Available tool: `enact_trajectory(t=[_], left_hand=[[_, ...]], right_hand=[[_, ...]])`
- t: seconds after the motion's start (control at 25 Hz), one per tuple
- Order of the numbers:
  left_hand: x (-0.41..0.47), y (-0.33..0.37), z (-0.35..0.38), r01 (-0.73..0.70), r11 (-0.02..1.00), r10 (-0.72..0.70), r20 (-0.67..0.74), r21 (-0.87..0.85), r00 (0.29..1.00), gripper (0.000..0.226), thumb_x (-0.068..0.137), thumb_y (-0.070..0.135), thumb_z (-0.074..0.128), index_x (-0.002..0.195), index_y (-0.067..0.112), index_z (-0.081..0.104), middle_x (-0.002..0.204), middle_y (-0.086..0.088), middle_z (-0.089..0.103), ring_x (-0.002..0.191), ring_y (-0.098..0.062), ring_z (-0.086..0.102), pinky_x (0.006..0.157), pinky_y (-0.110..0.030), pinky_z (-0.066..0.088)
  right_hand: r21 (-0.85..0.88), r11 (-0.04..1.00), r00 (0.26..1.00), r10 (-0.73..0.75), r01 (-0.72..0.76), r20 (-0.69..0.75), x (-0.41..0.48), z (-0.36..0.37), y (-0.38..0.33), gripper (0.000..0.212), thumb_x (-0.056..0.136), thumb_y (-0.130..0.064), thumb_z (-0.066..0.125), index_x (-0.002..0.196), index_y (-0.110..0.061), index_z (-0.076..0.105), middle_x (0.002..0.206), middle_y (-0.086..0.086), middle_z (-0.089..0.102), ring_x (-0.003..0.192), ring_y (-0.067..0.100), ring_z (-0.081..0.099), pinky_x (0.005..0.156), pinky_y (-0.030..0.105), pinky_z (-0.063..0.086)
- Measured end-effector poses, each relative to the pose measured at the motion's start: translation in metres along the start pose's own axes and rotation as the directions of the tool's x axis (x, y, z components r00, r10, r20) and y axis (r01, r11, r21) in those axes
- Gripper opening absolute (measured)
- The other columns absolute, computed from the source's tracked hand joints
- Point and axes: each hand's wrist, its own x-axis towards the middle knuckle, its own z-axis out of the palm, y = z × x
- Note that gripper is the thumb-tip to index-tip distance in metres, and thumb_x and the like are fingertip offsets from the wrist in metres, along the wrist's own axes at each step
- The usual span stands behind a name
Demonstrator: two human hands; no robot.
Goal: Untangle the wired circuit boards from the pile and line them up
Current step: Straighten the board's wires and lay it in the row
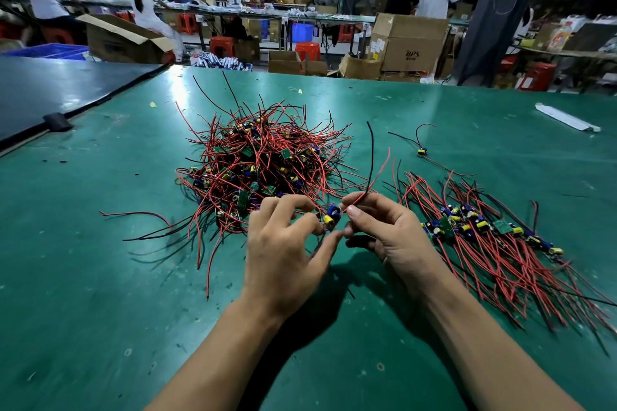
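A tangled pile (pixel 263 163) of small circuit boards with red and black wires lies on the green table, just beyond my hands. To the right, a row of boards (pixel 474 227) lies side by side with their wires fanned toward me. Between my hands is one circuit board (pixel 331 217) with blue and yellow parts. My left hand (pixel 283 250) pinches it from the left. My right hand (pixel 384 230) grips its red and black wires (pixel 370 170), which stick up and away.
One lone board (pixel 421 152) with wires lies apart, farther back on the right. A white strip (pixel 567 117) rests at the far right. A dark mat (pixel 60 90) covers the left table section. Cardboard boxes, stools and several seated people fill the background beyond the table edge.
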Motion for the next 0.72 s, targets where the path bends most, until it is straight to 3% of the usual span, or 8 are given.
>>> enact_trajectory(t=[0.04, 0.12, 0.2, 0.28, 0.4, 0.52, 0.64, 0.72], left_hand=[[0.001, 0.004, 0.000, 0.050, 0.992, -0.045, 0.045, -0.117, 0.998, 0.029, 0.081, 0.035, 0.075, 0.067, 0.012, 0.065, 0.086, 0.000, 0.067, 0.079, -0.021, 0.059, 0.072, -0.037, 0.048], [0.002, 0.013, 0.001, 0.296, 0.887, -0.252, 0.166, -0.354, 0.953, 0.030, 0.084, 0.034, 0.074, 0.068, 0.011, 0.063, 0.071, -0.001, 0.067, 0.066, -0.019, 0.061, 0.062, -0.037, 0.049], [0.004, 0.017, 0.002, 0.512, 0.736, -0.445, 0.255, -0.443, 0.859, 0.028, 0.083, 0.033, 0.076, 0.074, 0.013, 0.059, 0.068, -0.005, 0.068, 0.061, -0.023, 0.062, 0.059, -0.038, 0.051], [0.005, 0.018, 0.002, 0.589, 0.659, -0.495, 0.319, -0.468, 0.808, 0.024, 0.080, 0.031, 0.078, 0.084, 0.016, 0.060, 0.075, -0.002, 0.071, 0.068, -0.020, 0.068, 0.065, -0.037, 0.055], [0.006, 0.019, 0.001, 0.560, 0.701, -0.441, 0.350, -0.442, 0.827, 0.018, 0.083, 0.024, 0.076, 0.096, 0.016, 0.069, 0.084, 0.005, 0.074, 0.079, -0.008, 0.070, 0.075, -0.034, 0.056], [0.006, 0.018, 0.001, 0.483, 0.750, -0.392, 0.284, -0.452, 0.875, 0.012, 0.084, 0.020, 0.075, 0.095, 0.015, 0.073, 0.082, 0.007, 0.074, 0.077, -0.008, 0.069, 0.075, -0.036, 0.056], [0.003, 0.016, 0.001, 0.303, 0.877, -0.267, 0.145, -0.374, 0.953, 0.013, 0.084, 0.020, 0.076, 0.096, 0.016, 0.073, 0.086, 0.008, 0.072, 0.082, -0.010, 0.067, 0.077, -0.035, 0.054], [0.000, 0.016, 0.002, 0.161, 0.947, -0.148, 0.068, -0.278, 0.987, 0.014, 0.085, 0.018, 0.075, 0.098, 0.012, 0.072, 0.090, 0.004, 0.071, 0.085, -0.013, 0.065, 0.078, -0.036, 0.052]], right_hand=[[-0.019, 1.000, 1.000, 0.007, -0.007, -0.011, 0.001, -0.001, -0.001, 0.010, 0.085, -0.016, 0.070, 0.093, -0.017, 0.075, 0.084, -0.001, 0.070, 0.064, 0.010, 0.061, 0.060, 0.022, 0.051], [-0.040, 0.999, 0.999, 0.024, -0.026, -0.046, 0.003, -0.003, 0.000, 0.016, 0.093, -0.006, 0.063, 0.095, -0.016, 0.075, 0.084, -0.002, 0.072, 0.058, 0.008, 0.054, 0.055, 0.018, 0.045], [-0.059, 0.997, 0.997, 0.045, -0.049, -0.068, 0.003, -0.002, 0.001, 0.015, 0.095, -0.004, 0.062, 0.099, -0.014, 0.073, 0.082, -0.002, 0.073, 0.056, 0.008, 0.051, 0.052, 0.016, 0.043], [-0.076, 0.996, 0.997, 0.047, -0.052, -0.064, 0.001, 0.001, 0.002, 0.013, 0.093, -0.005, 0.064, 0.100, -0.013, 0.071, 0.079, -0.001, 0.073, 0.055, 0.007, 0.052, 0.050, 0.015, 0.042], [-0.099, 0.995, 0.999, 0.025, -0.029, -0.049, -0.001, 0.003, 0.004, 0.013, 0.093, -0.003, 0.064, 0.099, -0.013, 0.069, 0.075, -0.001, 0.073, 0.051, 0.005, 0.050, 0.048, 0.014, 0.041], [-0.123, 0.992, 0.999, -0.024, 0.018, -0.048, -0.002, 0.004, 0.000, 0.008, 0.087, -0.010, 0.072, 0.094, -0.014, 0.072, 0.073, -0.001, 0.071, 0.052, 0.004, 0.050, 0.048, 0.013, 0.040], [-0.190, 0.978, 0.993, -0.102, 0.090, -0.058, -0.001, 0.002, -0.002, 0.018, 0.076, -0.024, 0.078, 0.090, -0.015, 0.073, 0.065, -0.007, 0.066, 0.052, 0.004, 0.049, 0.049, 0.014, 0.040], [-0.266, 0.956, 0.988, -0.144, 0.124, -0.056, 0.000, 0.000, 0.000, 0.011, 0.083, -0.018, 0.077, 0.092, -0.015, 0.072, 0.064, -0.010, 0.065, 0.054, 0.002, 0.050, 0.051, 0.014, 0.040]])
